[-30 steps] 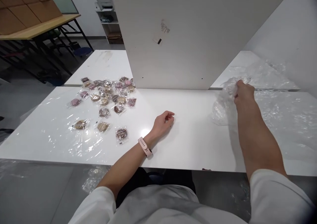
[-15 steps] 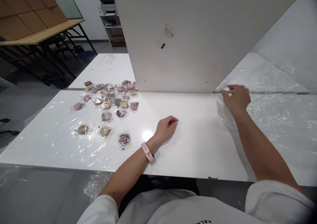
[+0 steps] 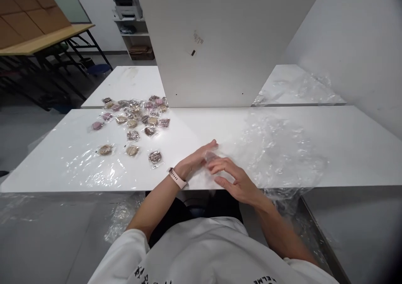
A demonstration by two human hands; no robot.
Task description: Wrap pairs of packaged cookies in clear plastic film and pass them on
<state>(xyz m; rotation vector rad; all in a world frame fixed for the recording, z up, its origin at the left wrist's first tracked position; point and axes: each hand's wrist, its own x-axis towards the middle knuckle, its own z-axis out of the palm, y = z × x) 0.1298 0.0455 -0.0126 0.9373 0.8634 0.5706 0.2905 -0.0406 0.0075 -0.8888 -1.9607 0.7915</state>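
My left hand (image 3: 198, 157) rests on its edge on the white table (image 3: 354, 150), its fingers stretched out and a pink band on the wrist. My right hand (image 3: 234, 177) is close beside it, fingers slightly bent and thumb apart from them. A thin clear plastic bag (image 3: 210, 155) lies between the two hands and touches the right fingertips; its outline is hard to make out. To the right spreads a heap of clear plastic bags (image 3: 282, 150). On the left side lie several wrapped cookies, the nearest a dark brown wrapped cookie (image 3: 155, 157).
A tall white panel (image 3: 213, 58) stands at the table's back edge. Clear film hangs past the front edge at left and right. Behind, at left, are a wooden table (image 3: 47, 39) with cardboard, a blue stool (image 3: 99, 69), and a shelf with a printer (image 3: 128, 10).
My right hand has come from the far right, near the panel, to beside my left hand, with clear plastic at its fingertips. My left fingers have straightened. The camera view has shifted.
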